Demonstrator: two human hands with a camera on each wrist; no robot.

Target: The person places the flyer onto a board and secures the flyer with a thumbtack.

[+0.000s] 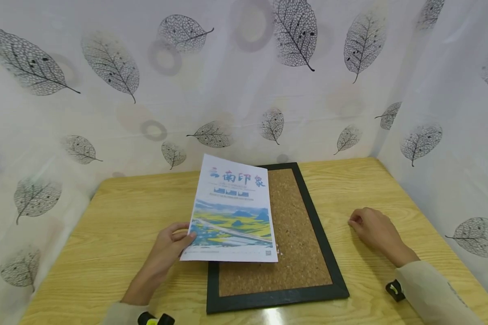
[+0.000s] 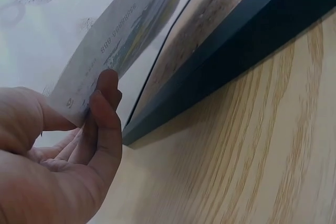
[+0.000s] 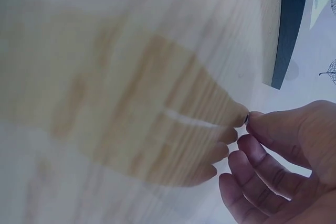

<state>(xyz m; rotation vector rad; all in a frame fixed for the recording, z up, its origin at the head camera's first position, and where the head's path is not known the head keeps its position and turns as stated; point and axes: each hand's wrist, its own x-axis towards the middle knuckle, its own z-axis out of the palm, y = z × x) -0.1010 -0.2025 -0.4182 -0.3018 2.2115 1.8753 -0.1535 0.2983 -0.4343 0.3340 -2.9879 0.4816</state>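
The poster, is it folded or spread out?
Spread out: the poster shows its printed face, unfolded, while the left hand pinches its edge.

One printed sheet [image 1: 232, 212], landscape below blue-and-pink lettering, pinched near its lower left corner by the left hand [image 1: 168, 246], partly covering one black-framed cork board [image 1: 298, 234]. One right hand [image 1: 376, 230], fingers bent, right of the board; one wood-grain table [image 1: 146, 203]; one leaf-patterned backdrop [image 1: 227, 99].
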